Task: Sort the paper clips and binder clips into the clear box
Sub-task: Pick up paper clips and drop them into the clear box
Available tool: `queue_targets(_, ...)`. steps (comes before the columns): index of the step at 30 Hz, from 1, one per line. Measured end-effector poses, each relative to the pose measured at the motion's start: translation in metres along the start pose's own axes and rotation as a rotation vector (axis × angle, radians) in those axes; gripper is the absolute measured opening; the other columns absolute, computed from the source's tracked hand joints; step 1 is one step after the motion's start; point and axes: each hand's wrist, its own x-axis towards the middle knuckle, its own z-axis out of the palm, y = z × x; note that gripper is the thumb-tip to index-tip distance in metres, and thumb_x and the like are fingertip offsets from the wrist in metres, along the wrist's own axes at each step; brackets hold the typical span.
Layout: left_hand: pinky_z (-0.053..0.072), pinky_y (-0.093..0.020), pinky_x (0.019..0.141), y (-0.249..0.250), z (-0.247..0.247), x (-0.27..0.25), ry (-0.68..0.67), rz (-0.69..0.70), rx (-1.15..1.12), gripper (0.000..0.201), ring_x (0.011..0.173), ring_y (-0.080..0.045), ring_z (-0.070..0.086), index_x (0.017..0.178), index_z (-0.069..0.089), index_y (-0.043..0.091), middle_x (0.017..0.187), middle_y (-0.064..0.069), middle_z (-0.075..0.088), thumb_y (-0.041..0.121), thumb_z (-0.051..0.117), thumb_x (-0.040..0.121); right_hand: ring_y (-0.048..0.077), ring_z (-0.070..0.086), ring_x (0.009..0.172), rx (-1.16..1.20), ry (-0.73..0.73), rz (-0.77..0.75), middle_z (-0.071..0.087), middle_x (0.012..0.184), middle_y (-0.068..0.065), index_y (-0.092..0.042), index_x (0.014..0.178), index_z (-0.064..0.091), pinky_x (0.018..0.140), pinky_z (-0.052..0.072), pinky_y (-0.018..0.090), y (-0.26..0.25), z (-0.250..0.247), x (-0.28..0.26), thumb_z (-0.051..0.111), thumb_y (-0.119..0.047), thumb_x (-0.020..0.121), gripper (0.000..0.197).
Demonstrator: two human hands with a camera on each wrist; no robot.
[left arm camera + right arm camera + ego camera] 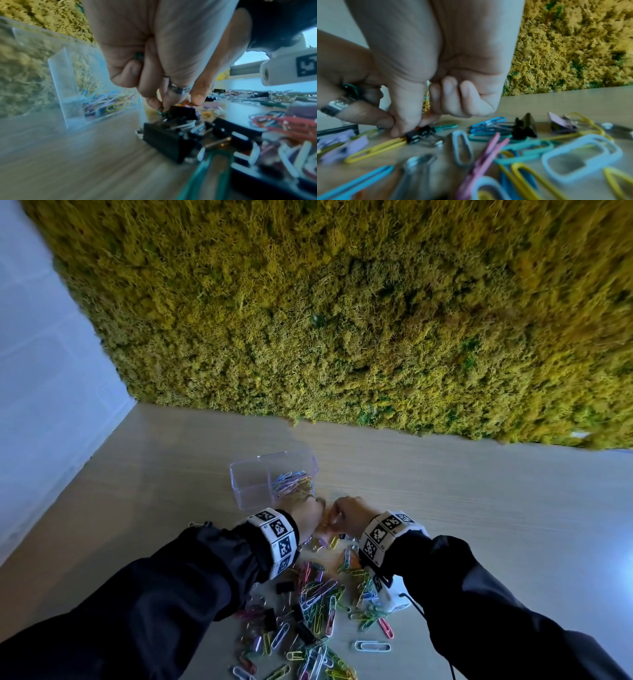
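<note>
The clear box (250, 474) stands on the table beyond my hands, with coloured paper clips (291, 482) in its right compartment; the left one looks bare. My left hand (163, 106), with a ring on it, has its fingers curled round green paper clips (139, 56), and its fingertips touch a small black binder clip (181, 113). My right hand (412, 127) keeps yellow paper clips (427, 100) in its curled fingers. Its thumb and forefinger pinch down at the same black binder clip (419, 133). In the head view both hands (327, 517) meet just in front of the box.
A loose pile of coloured paper clips (322, 601) and black binder clips (284, 587) spreads between my forearms toward me. A larger black binder clip (164, 142) lies close to my left wrist. A moss wall (342, 320) rises behind the wooden table (462, 501).
</note>
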Motion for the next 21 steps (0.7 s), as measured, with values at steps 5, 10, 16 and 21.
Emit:
queue_targets(5, 0.041, -0.029, 0.070, -0.019, -0.007, -0.011, 0.016, -0.054, -0.544, 0.020, 0.093, -0.029, 0.059, 0.095, 0.048, 0.010, 0.091, -0.010, 0.059, -0.005, 0.040, 0.084, 0.028, 0.061, 0.098, -0.138, -0.052, -0.028, 0.066, 0.098, 0.019, -0.004, 0.089, 0.059, 0.077, 0.044, 0.030, -0.010, 0.000, -0.009, 0.047, -0.018, 0.090, 0.019)
queue_targets(10, 0.024, -0.013, 0.036, -0.036, -0.024, -0.037, -0.016, -0.209, -1.588, 0.036, 0.046, -0.004, 0.037, 0.106, 0.056, 0.017, 0.064, 0.006, 0.050, -0.008, 0.035, 0.090, 0.012, 0.034, 0.039, 1.010, 0.027, -0.020, 0.045, 0.047, -0.002, -0.018, 0.061, 0.034, 0.037, 0.025, 0.017, -0.009, -0.019, -0.025, 0.034, -0.001, 0.090, 0.034)
queue_targets(16, 0.019, -0.013, 0.036, -0.042, -0.027, -0.046, -0.255, -0.267, -2.208, 0.011, 0.037, -0.009, 0.032, 0.061, 0.044, 0.017, 0.052, 0.004, 0.037, 0.017, 0.039, 0.071, 0.011, 0.031, 0.040, 1.832, -0.065, -0.238, 0.040, 0.047, 0.002, -0.015, 0.063, 0.039, 0.037, 0.027, 0.013, 0.005, -0.020, -0.038, 0.048, 0.002, 0.060, 0.020)
queue_targets(21, 0.016, -0.014, 0.035, -0.031, -0.011, -0.029, -0.193, -0.376, -1.683, 0.036, 0.034, -0.007, 0.023, 0.059, 0.048, 0.017, 0.043, 0.008, 0.034, 0.023, 0.039, 0.094, 0.004, 0.023, 0.033, 1.485, -0.097, -0.117, 0.029, 0.043, -0.009, -0.019, 0.064, 0.040, 0.035, 0.016, 0.010, 0.007, -0.014, -0.040, 0.038, -0.009, 0.093, 0.030)
